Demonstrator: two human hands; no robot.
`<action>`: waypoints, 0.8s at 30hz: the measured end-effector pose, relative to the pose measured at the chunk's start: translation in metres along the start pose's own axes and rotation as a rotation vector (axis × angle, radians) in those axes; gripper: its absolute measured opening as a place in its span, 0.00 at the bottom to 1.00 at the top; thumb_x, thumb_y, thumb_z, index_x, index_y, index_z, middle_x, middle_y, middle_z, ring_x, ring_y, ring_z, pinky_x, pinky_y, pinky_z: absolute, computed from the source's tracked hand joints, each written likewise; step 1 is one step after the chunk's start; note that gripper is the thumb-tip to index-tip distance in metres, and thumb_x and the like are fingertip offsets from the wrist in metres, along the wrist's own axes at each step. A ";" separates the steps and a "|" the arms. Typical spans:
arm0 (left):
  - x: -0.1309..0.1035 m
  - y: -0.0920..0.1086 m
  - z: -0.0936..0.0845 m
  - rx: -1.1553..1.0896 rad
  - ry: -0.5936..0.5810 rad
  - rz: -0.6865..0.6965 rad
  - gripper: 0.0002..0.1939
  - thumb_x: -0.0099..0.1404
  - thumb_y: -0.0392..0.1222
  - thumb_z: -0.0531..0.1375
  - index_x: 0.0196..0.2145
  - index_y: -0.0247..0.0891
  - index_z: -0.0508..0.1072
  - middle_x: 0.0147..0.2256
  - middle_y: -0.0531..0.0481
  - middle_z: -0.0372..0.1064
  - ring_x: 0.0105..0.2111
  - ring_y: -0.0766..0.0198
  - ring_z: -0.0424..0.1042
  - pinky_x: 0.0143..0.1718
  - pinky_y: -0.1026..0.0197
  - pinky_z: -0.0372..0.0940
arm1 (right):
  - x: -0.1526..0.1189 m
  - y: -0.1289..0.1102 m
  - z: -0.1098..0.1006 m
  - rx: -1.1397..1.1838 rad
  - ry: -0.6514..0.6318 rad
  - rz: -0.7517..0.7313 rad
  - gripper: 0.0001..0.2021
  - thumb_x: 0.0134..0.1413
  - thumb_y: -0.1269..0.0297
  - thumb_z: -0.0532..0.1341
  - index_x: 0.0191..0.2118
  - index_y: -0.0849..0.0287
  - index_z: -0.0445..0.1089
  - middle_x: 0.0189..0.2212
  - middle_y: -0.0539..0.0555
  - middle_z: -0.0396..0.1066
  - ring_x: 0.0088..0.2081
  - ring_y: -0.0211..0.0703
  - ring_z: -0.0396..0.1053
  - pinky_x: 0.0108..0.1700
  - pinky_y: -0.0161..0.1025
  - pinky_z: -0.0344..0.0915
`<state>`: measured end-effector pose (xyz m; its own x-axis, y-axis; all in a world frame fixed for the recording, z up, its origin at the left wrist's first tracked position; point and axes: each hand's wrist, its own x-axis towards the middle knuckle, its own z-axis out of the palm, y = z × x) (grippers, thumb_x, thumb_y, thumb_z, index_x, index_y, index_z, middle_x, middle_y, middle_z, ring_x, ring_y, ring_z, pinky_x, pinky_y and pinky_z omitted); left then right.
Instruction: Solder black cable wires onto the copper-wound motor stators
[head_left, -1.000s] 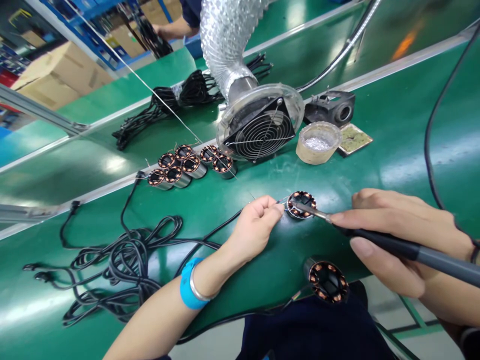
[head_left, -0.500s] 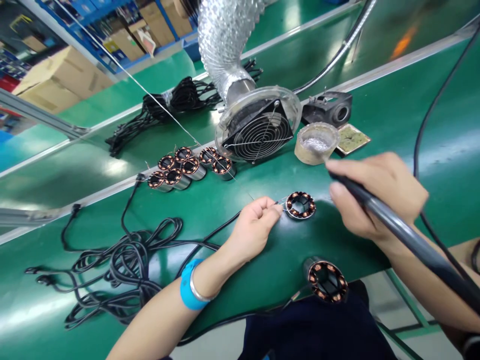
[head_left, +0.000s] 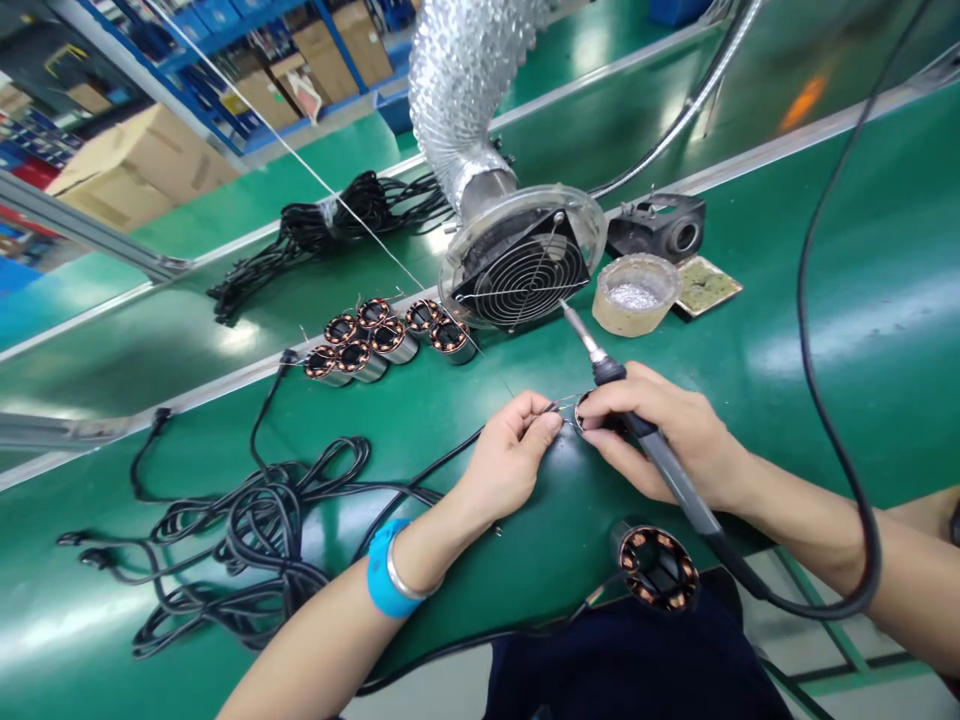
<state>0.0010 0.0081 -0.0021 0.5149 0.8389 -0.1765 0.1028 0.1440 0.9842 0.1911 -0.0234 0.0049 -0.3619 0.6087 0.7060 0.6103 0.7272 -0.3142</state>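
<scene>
My left hand [head_left: 511, 455] pinches the thin wire ends of a black cable [head_left: 450, 463], next to the leads of a copper-wound stator [head_left: 580, 413]. My right hand [head_left: 675, 430] is wrapped round a soldering iron [head_left: 679, 490], whose tip points up and away toward the fan. The thumb and index finger of that same hand reach down onto the stator and cover most of it. Another stator [head_left: 656, 568] stands at the bench's near edge, with a cable joined to its wires.
Several stators [head_left: 391, 340] stand grouped at the back left. A fan [head_left: 525, 285] on a foil duct [head_left: 469, 110] is behind my hands. Right of it are a round solder pot [head_left: 634, 310], an iron stand [head_left: 660, 228] and a sponge tray [head_left: 705, 288]. Coiled cables [head_left: 262, 530] lie left.
My right hand has moved left from the pot to the stator, and its fingers now touch it. The iron's tip has left the pot. My left hand stays almost still.
</scene>
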 end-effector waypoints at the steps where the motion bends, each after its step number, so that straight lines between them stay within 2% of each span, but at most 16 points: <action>1: 0.001 -0.001 0.000 0.001 0.001 0.001 0.26 0.62 0.62 0.60 0.33 0.33 0.59 0.22 0.59 0.49 0.22 0.78 0.48 0.25 0.71 0.48 | 0.000 0.000 0.002 0.010 0.000 -0.022 0.14 0.52 0.76 0.63 0.46 0.61 0.66 0.35 0.47 0.68 0.39 0.22 0.60 0.45 0.23 0.61; 5: 0.003 -0.005 0.000 0.001 -0.010 -0.008 0.23 0.63 0.59 0.58 0.34 0.33 0.60 0.22 0.59 0.48 0.24 0.77 0.50 0.28 0.72 0.50 | -0.003 0.001 0.004 0.017 -0.007 -0.088 0.16 0.51 0.78 0.63 0.47 0.60 0.66 0.36 0.47 0.68 0.38 0.24 0.57 0.45 0.25 0.59; 10: 0.004 -0.007 -0.001 -0.006 -0.012 -0.016 0.23 0.64 0.58 0.59 0.34 0.33 0.60 0.23 0.59 0.49 0.24 0.78 0.49 0.28 0.72 0.49 | -0.005 0.001 0.005 0.019 -0.022 -0.098 0.13 0.53 0.76 0.62 0.45 0.61 0.66 0.33 0.49 0.66 0.37 0.24 0.55 0.45 0.25 0.57; 15: 0.000 0.001 -0.003 -0.005 -0.092 -0.035 0.27 0.63 0.63 0.60 0.33 0.33 0.60 0.22 0.58 0.52 0.22 0.79 0.49 0.25 0.72 0.49 | -0.002 0.001 0.004 -0.075 0.047 -0.020 0.13 0.54 0.74 0.62 0.46 0.61 0.65 0.35 0.48 0.68 0.38 0.23 0.59 0.45 0.24 0.59; 18: -0.002 0.008 -0.006 -0.072 -0.144 -0.073 0.26 0.59 0.59 0.64 0.34 0.32 0.61 0.21 0.59 0.54 0.20 0.80 0.50 0.24 0.72 0.49 | -0.001 0.000 0.003 -0.103 0.089 0.044 0.14 0.54 0.75 0.63 0.46 0.62 0.65 0.37 0.46 0.69 0.38 0.18 0.63 0.44 0.20 0.62; 21: -0.003 0.010 -0.009 -0.135 -0.076 -0.130 0.25 0.54 0.53 0.67 0.37 0.30 0.65 0.22 0.58 0.57 0.18 0.82 0.49 0.22 0.73 0.47 | -0.002 -0.001 0.002 -0.134 0.103 0.035 0.13 0.53 0.76 0.63 0.45 0.62 0.65 0.38 0.45 0.70 0.39 0.17 0.66 0.45 0.19 0.64; 24: -0.003 0.008 -0.011 -0.079 0.014 -0.182 0.26 0.53 0.54 0.68 0.38 0.28 0.71 0.22 0.58 0.58 0.17 0.82 0.47 0.20 0.73 0.43 | -0.003 -0.001 0.002 -0.113 0.098 0.012 0.12 0.53 0.76 0.62 0.44 0.62 0.65 0.38 0.45 0.70 0.40 0.18 0.66 0.46 0.20 0.64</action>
<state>-0.0093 0.0129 0.0064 0.4822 0.8021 -0.3524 0.1264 0.3344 0.9339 0.1905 -0.0255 0.0022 -0.2870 0.5797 0.7626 0.6916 0.6762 -0.2538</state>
